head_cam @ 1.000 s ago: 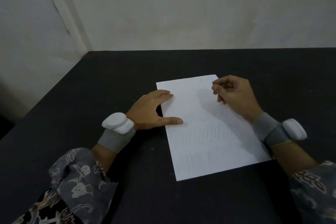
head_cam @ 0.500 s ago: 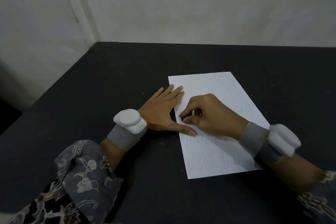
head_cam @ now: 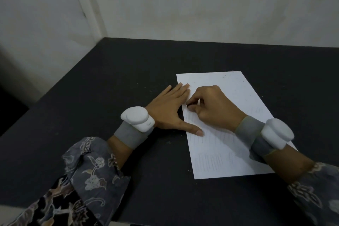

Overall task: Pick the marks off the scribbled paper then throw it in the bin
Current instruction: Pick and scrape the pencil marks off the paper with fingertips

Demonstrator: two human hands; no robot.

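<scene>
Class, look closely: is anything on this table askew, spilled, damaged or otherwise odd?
Little stands out. The paper lies flat but skewed to the table edge. Small dark specks dot its far end and the table nearby. No bin is in view. The left hand presses the sheet; the right hand pinches something small and dark.

Both hands [head_cam: 192, 110] on scribbled paper [head_cam: 236, 134]
</scene>
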